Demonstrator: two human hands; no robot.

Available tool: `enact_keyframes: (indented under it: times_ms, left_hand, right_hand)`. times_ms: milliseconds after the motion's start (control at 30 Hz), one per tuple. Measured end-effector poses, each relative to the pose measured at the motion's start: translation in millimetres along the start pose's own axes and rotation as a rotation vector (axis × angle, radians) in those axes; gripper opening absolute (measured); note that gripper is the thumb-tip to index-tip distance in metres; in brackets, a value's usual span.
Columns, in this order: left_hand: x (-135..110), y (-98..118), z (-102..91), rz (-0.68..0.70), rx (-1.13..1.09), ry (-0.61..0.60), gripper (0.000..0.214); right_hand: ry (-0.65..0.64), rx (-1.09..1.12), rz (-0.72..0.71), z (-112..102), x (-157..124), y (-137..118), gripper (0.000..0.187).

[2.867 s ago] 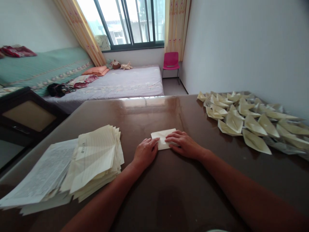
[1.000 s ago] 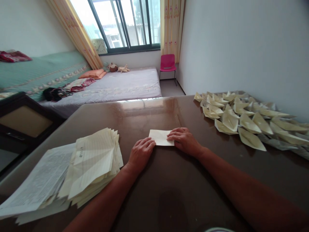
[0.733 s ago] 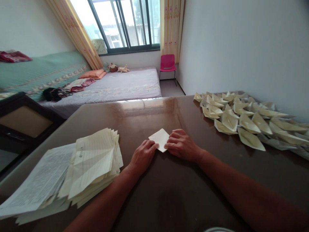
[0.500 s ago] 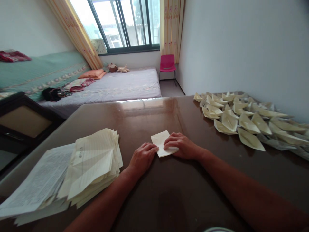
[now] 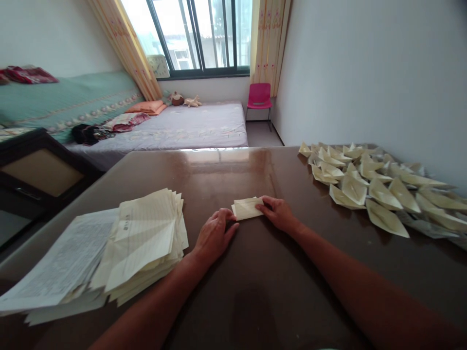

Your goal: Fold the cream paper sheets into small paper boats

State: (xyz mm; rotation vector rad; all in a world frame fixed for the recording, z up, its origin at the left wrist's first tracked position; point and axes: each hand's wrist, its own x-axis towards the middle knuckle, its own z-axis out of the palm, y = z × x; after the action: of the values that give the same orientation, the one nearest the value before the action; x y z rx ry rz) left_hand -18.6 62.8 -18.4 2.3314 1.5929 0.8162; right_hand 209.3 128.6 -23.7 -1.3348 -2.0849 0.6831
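Note:
A small folded sheet of cream paper (image 5: 246,208) rests near the middle of the brown table (image 5: 255,272). My right hand (image 5: 278,213) grips its right end between thumb and fingers. At the paper's left corner is my left hand (image 5: 216,233), its thumb apart from its bent fingers; the fingertips are at or just beside the paper's edge, and I cannot tell whether they touch it. Left of my left hand lies a stack of lined cream sheets (image 5: 146,238), with printed white sheets (image 5: 76,257) partly beneath it.
Many folded paper boats (image 5: 383,193) crowd the table's right side by the wall. Beyond the table stand a bed (image 5: 204,124) and a pink chair (image 5: 259,96) under the window. A dark cabinet (image 5: 40,170) is at the left.
The paper has gone from a squarish shape to a narrower, wide strip. My right hand now pinches its right end instead of lying over it; my left fingers have loosened. The view shifted slightly.

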Motion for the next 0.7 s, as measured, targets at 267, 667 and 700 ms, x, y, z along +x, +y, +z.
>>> enact_keyframes:
  times_ms: [267, 667, 700]
  left_hand:
    - [-2, 2, -1.3, 0.163, 0.264, -0.021, 0.027]
    - [0, 7, -1.2, 0.208, 0.373, -0.010, 0.025]
    - [0, 7, -1.1, 0.204, 0.375, -0.014, 0.026]
  right_hand:
    - [0.046, -0.201, -0.008, 7, 2, -3, 0.030]
    - [0.008, -0.409, -0.020, 6, 13, -12, 0.029]
    - [0.008, -0.425, -0.022, 7, 14, -13, 0.029]
